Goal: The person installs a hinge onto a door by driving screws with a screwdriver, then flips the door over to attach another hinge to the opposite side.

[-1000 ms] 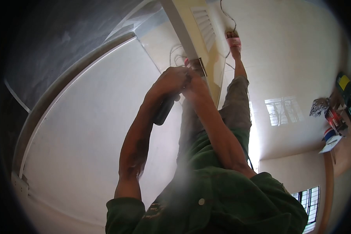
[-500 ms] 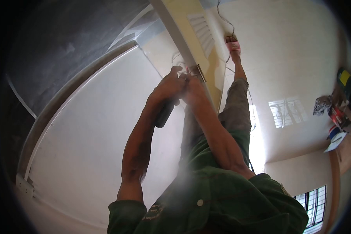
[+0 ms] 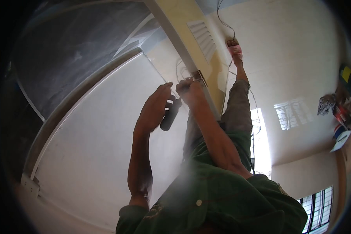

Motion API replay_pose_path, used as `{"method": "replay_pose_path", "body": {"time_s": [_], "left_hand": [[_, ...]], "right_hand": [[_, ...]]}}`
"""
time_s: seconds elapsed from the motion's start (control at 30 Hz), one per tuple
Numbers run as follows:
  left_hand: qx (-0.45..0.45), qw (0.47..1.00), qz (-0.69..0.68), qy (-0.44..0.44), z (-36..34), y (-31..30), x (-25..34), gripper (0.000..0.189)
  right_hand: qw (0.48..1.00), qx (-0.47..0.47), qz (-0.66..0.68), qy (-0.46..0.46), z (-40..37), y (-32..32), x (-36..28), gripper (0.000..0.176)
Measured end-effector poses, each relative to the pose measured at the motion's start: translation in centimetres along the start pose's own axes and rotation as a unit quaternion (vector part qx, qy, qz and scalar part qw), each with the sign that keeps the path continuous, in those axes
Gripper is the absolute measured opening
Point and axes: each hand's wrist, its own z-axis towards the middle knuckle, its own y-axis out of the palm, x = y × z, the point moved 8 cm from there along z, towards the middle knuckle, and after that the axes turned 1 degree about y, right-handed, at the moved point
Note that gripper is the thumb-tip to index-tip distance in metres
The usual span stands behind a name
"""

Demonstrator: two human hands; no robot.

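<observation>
My left hand [image 3: 153, 109] is beside the white panel, its fingers loosely curled at a black-handled screwdriver [image 3: 169, 117]. The handle slants with its thick end down, and I cannot make out the shaft clearly. My right hand [image 3: 191, 91] is closed, fingertips pinched together close to a brownish metal hinge [image 3: 200, 78] on the edge of a yellow door [image 3: 183, 19]. Whatever those fingers hold is too small or hidden. A narrow gap separates the two hands. Thin loose wires [image 3: 178, 70] show just behind them.
A large white panel [image 3: 93, 128] lies on the left, beside a dark surface [image 3: 78, 50]. The door has a louvred vent [image 3: 202, 37]. My foot in a pink sandal [image 3: 234, 50] stands on the pale floor [image 3: 292, 50] near a cable [image 3: 225, 21]. Tools and packets [image 3: 341, 113] lie at right.
My hands have come apart: the left has moved left and down, showing more of the screwdriver handle. The right stays near the hinge, slightly lower. The whole view has shifted a little.
</observation>
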Motion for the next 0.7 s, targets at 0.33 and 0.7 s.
{"method": "replay_pose_path", "body": {"time_s": [0.33, 0.7], "left_hand": [[0.379, 0.815, 0.205, 0.387, -12.0, -1.3, 6.2, 0.034], [0.441, 0.725, 0.222, 0.481, -16.5, -4.5, 7.5, 0.047]], "right_hand": [[0.996, -0.055, 0.020, -0.062, -1.2, 2.0, -0.6, 0.021], [0.743, -0.230, -0.495, -0.387, 2.4, 0.6, -2.2, 0.013]]}}
